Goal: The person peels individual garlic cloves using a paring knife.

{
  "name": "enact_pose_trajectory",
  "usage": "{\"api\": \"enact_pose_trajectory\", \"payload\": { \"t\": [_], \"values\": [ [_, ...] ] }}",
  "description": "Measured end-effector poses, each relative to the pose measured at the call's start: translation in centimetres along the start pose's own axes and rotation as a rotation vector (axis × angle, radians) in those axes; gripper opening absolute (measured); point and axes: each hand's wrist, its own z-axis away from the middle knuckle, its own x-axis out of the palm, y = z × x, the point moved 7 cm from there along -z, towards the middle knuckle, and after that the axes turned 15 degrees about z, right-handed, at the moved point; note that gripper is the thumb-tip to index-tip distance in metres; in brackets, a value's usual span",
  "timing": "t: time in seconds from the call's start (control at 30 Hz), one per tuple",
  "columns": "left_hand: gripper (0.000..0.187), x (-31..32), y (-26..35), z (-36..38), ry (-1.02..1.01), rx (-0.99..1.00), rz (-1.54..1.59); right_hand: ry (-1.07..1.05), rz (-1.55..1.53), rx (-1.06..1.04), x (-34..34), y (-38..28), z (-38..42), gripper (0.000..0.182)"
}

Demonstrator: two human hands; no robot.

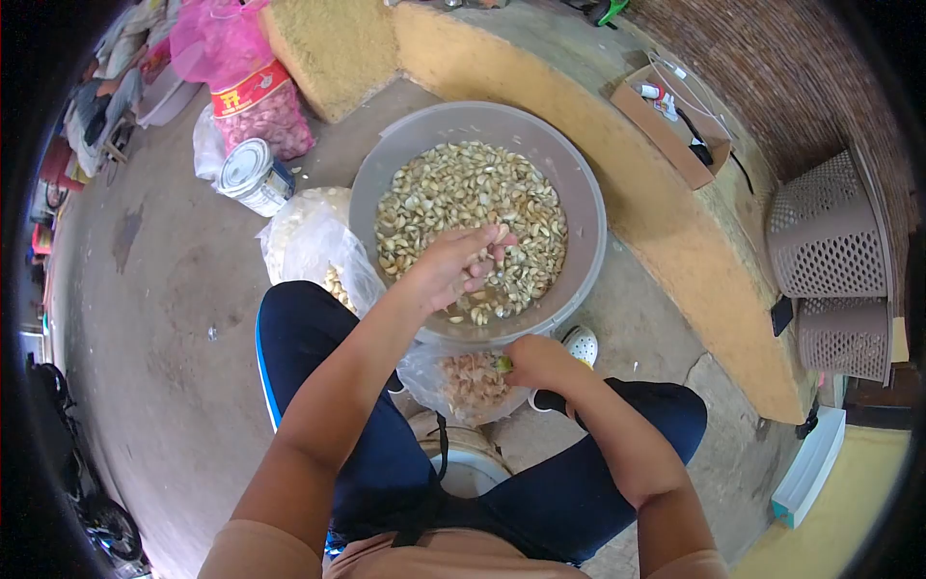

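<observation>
A large grey tub (588, 207) holds many garlic cloves (463, 183) in some water. Over the cloves, my left hand (461, 265) is pinched on a garlic clove (501, 233) between thumb and fingertips. My right hand (532, 363) is closed at the tub's near edge, with a small green-handled tool partly showing in its grip. Below it, a clear plastic bag (424, 374) contains brownish peels. To the tub's left sits another clear bag (313, 232) with pale peeled cloves inside.
At the upper left are a lidded can (253, 177) and a pink mesh bag (265, 116). A low yellow wall (569, 145) curves behind the tub, bearing a cardboard box (675, 130). Perforated grey baskets (830, 236) stand at the right.
</observation>
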Motion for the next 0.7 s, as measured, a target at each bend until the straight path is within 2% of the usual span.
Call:
{"api": "enact_pose_trajectory", "payload": {
  "t": [0.07, 0.17, 0.27, 0.37, 0.47, 0.57, 0.7],
  "values": [
    [0.03, 0.4, -0.1, 0.0, -0.026, 0.002, 0.012, -0.007, -0.041, 0.016, 0.4, -0.3, 0.0, 0.03],
    [0.026, 0.5, 0.1, -0.1, -0.045, 0.044, -0.018, 0.161, -0.271, -0.004, -0.7, 1.0, -0.3, 0.034],
    [0.022, 0.7, 0.1, -0.2, -0.005, 0.054, -0.06, 0.343, -0.643, 0.125, -5.5, 4.1, 0.9, 0.029],
    [0.021, 0.8, 0.0, -0.1, -0.027, 0.051, -0.088, 0.433, -1.271, 0.053, -7.9, 6.1, 1.4, 0.025],
    [0.02, 1.3, -0.4, -0.1, -0.064, 0.033, -0.098, 0.559, -1.456, 0.008, -9.8, 5.7, 2.4, 0.019],
    [0.02, 1.8, -0.8, 0.0, -0.062, 0.023, -0.123, 0.533, -1.431, 0.054, -9.9, 5.2, 2.4, 0.019],
    [0.02, 2.3, -1.0, -0.1, -0.073, 0.017, -0.127, 0.531, -1.198, 0.139, -9.8, 4.9, 1.9, 0.027]
  ]
}}
